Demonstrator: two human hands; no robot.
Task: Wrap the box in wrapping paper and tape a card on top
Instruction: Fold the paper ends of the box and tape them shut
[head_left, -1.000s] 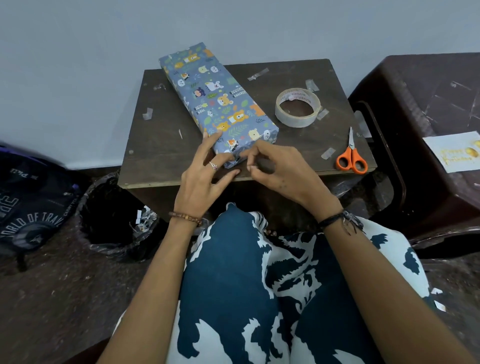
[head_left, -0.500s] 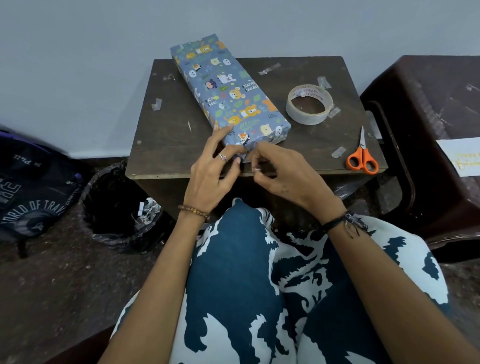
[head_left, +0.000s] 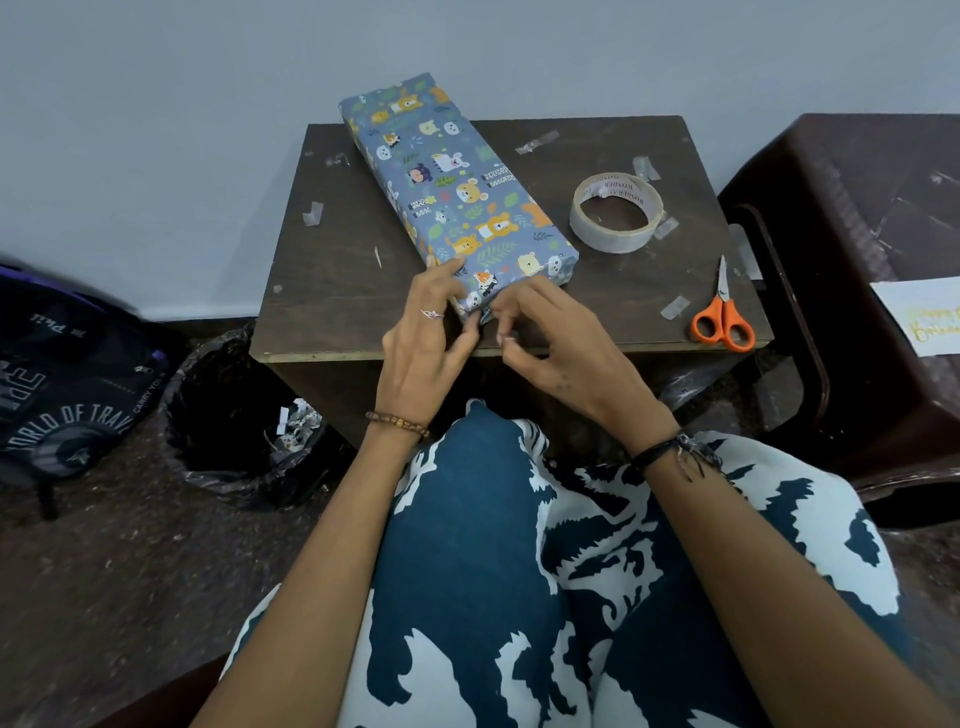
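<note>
Two hands (head_left: 423, 353) (head_left: 561, 353), seemingly creasing box (head_left: 457, 197)

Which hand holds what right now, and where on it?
Both hands work the wrapped box at its near end: left hand pinches the paper there; right hand has curled fingers at the same end flap.

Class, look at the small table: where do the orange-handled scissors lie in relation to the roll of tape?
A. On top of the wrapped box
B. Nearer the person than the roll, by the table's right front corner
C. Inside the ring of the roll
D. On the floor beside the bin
B: the scissors lie apart from the roll of tape, closer to the person, near the right front corner of the table.
</note>
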